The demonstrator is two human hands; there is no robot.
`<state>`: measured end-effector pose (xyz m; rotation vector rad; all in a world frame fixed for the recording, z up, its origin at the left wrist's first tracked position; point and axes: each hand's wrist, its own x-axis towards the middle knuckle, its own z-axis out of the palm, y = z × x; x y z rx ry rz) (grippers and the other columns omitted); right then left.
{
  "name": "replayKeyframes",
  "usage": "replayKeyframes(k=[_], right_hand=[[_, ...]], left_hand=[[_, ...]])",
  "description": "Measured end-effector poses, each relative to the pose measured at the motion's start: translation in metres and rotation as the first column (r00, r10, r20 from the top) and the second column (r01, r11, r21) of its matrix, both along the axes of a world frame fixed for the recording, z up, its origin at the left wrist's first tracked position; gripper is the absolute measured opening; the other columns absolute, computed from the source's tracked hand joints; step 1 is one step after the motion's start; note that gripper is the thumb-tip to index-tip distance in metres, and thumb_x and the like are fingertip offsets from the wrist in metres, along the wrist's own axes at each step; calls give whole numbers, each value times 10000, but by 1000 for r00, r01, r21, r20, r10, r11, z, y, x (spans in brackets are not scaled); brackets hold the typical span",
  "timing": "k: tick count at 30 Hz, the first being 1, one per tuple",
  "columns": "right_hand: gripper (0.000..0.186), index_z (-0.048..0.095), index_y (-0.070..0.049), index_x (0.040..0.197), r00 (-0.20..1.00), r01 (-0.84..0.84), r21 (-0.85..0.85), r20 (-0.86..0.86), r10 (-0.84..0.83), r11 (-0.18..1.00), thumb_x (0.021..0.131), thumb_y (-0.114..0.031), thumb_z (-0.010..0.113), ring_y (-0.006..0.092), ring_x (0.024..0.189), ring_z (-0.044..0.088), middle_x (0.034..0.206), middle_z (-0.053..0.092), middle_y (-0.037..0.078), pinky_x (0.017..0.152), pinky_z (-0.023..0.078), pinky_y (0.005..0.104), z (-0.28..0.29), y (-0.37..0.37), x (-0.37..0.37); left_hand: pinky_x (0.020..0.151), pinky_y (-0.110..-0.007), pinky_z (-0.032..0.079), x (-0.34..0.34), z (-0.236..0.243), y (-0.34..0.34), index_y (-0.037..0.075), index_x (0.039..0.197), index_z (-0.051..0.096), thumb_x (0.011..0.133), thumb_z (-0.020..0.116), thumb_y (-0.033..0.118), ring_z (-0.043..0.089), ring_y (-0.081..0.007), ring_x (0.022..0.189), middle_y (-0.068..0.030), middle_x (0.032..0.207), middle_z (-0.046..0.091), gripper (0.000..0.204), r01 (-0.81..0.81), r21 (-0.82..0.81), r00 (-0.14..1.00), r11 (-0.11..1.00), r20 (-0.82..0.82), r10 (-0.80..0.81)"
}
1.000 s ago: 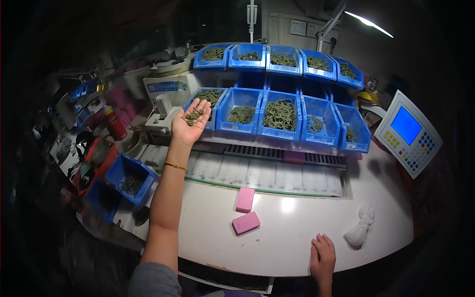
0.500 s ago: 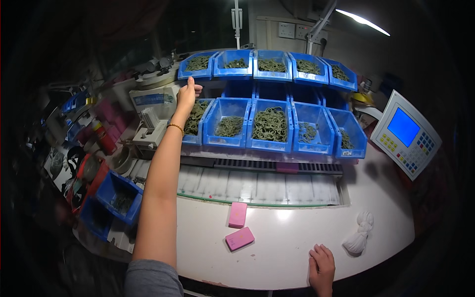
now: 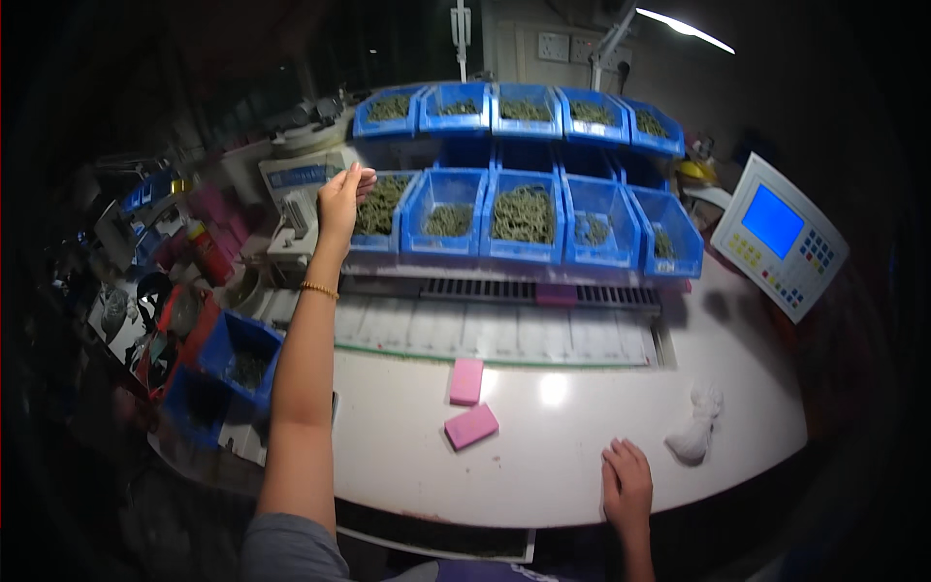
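Lower-row leftmost blue bin (image 3: 380, 211), filled with small greenish parts, is my landmark. My left hand (image 3: 341, 199) is raised at its left rim, fingers loosely extended; whether they pinch anything I cannot tell. Neighbouring blue bins (image 3: 525, 215) to the right hold similar greenish parts. Well below the bin, my right hand (image 3: 627, 481) lies flat and empty on the white table (image 3: 543, 456), near two pink blocks (image 3: 470, 426).

- Bins (image 3: 524, 218): bright blue, filled with dull green pieces.
- Counter (image 3: 543, 456): white.
- Two blocks (image 3: 470, 425): pink.
- Cloth (image 3: 696, 435): white.
- Panel screen (image 3: 772, 221): blue.
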<state>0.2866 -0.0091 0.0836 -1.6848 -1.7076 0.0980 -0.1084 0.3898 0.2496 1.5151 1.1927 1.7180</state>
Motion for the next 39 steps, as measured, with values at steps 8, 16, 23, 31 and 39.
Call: replayKeyframes(k=[8, 16, 23, 31, 39], right_hand=[[197, 687, -6, 1069, 1000, -5, 77, 30, 3, 997, 876, -19, 648, 369, 1170, 584, 1170, 677, 172, 1003, 466, 446, -5, 9, 1], [211, 685, -7, 1091, 998, 20, 115, 59, -27, 993, 886, -41, 650, 355, 1146, 594, 1166, 677, 170, 998, 468, 434, -10, -6, -10], [541, 421, -6, 1470, 352, -481, -53, -926, 137, 875, 999, -206, 600, 200, 1226, 548, 1395, 548, 140, 998, 468, 326, 20, -20, -70], [585, 446, -18, 1463, 638, -466, -93, -724, 262, 880, 942, -167, 669, 243, 1055, 555, 1354, 550, 176, 897, 498, 325, 19, -31, -88], [497, 442, -21, 1465, 688, -428, -122, -686, 236, 895, 1033, -249, 532, 263, 1099, 549, 1208, 582, 163, 967, 448, 319, 16, -35, -88]], left_hand=[[766, -368, 518, 52, -96, -222, -17, 1049, 666, 846, 733, 411, 632, -255, 810, -146, 906, 665, 478, -18, -424, 526, 905, -774, -352], [805, -392, 492, 125, -147, -305, -4, 1037, 658, 746, 825, 335, 569, -265, 953, -110, 981, 610, 476, 17, -134, 581, 991, -805, -119], [763, -344, 480, 148, -152, -364, 36, 1133, 648, 750, 830, 252, 579, -258, 886, -114, 1004, 631, 476, 377, -95, 838, 921, -390, -383], [752, -351, 551, 149, -160, -381, 9, 1222, 570, 779, 798, 184, 688, -268, 866, -156, 994, 663, 527, 450, -265, 832, 853, -223, -508], [762, -290, 552, 145, -167, -381, -21, 1227, 585, 786, 781, 92, 687, -166, 865, -119, 991, 686, 495, 479, -232, 828, 846, -201, -524]])
